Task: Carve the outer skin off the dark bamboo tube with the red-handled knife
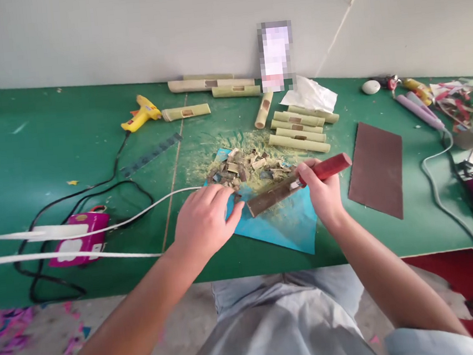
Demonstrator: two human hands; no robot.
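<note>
My right hand [323, 188] is wrapped round the red handle of a file [274, 194], whose flat, brownish blade slants down to the left over a blue sheet [296, 233]. Just left of the blade tip is my left hand [207, 216], palm down, with its thumb apart from the curved fingers. Its fingertips reach the near left edge of a heap of bamboo chips [241, 166], and a small dark chip shows by the thumb. Pale dust lies over the sheet and the green table around the heap.
Notched bamboo tubes [299, 138] lie beyond the heap, others along the wall. A yellow glue gun [142, 114] and a magenta box [83, 237] with cables are left. Brown sandpaper [377, 169] lies right, near a lilac tool [418, 110]. A blurred phone [275, 56] leans on the wall.
</note>
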